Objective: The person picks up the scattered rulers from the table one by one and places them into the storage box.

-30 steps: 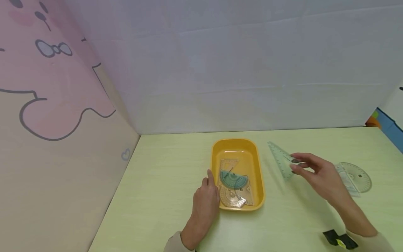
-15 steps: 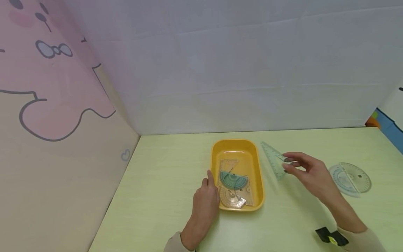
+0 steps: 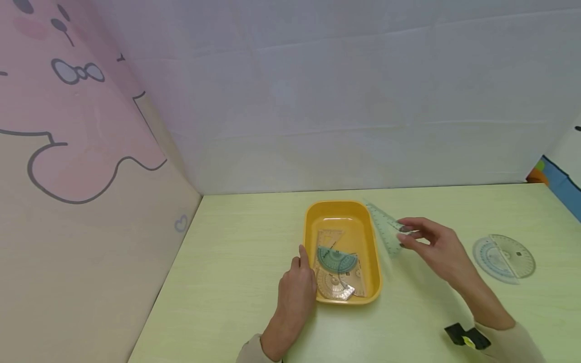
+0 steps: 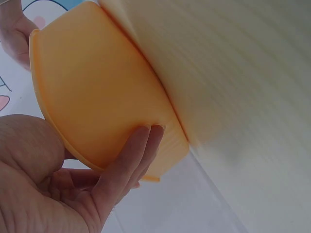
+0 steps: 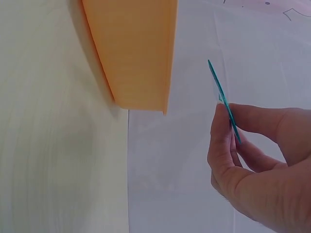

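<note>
The right hand (image 3: 431, 247) pinches a green triangle ruler (image 3: 384, 229), thumb and fingers nearly meeting, by the tray's (image 3: 340, 209) right rim; left hand's (image 3: 297, 290) straight fingers brace its left wall. I'd keep that pinch light.

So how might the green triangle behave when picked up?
Probably stiff: the green triangle looks straight edge-on in the right wrist view. Likely light: it's thin, pinched at one side by the right grip. That thin edge might be fiddly to lift.

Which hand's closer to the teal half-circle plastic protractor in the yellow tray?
Left. The left hand holds the tray on its left, near the protractor; the right hand is farther, past the right rim, pinching a green plastic triangle.
</note>
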Action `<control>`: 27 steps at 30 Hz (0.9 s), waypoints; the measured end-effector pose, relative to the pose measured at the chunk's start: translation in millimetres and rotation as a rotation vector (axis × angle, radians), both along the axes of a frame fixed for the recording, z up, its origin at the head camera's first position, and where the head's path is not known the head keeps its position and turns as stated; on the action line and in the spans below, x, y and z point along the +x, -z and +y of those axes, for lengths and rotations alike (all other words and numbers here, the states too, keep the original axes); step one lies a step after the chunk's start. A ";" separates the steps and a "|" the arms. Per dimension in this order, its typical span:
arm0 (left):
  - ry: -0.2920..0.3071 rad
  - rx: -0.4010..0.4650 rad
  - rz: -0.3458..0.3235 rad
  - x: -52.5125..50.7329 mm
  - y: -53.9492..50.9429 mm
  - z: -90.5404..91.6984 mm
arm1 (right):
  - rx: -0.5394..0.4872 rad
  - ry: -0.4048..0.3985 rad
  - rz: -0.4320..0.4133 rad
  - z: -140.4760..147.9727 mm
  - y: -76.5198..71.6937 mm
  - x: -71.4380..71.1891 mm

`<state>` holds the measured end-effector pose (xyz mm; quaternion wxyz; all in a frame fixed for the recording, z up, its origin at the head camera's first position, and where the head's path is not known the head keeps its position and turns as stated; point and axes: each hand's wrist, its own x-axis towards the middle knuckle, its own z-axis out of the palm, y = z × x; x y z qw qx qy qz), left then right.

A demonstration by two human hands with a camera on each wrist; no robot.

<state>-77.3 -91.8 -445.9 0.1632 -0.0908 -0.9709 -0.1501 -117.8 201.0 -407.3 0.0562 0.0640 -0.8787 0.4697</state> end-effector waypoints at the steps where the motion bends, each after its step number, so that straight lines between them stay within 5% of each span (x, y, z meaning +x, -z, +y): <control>1: -0.002 -0.002 -0.002 0.0 0.0 0.0 | -0.003 -0.003 -0.003 -1.0 0.1 -0.6; 27: -0.012 -0.010 -0.020 0.0 0.8 0.0 | -0.070 -0.047 -0.058 -29.6 7.9 -16.7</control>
